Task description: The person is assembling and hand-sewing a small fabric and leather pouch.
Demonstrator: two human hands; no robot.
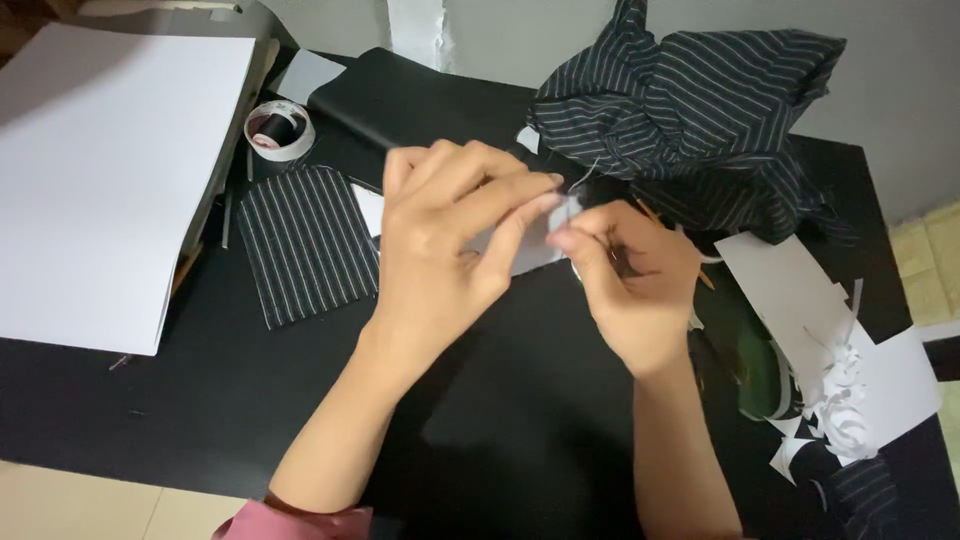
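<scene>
Above the black table (200, 400), both hands pinching a small pale grey paper piece (540, 240)

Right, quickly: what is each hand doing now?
Left hand: closed, pinching the small grey-white piece.
Right hand: closed, pinching the same piece.

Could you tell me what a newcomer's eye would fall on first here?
At centre, the left hand and right hand pinch a small grey-white piece of paper between them above the black table. Behind lies a crumpled black pinstriped cloth; far left, a large white sheet.
</scene>
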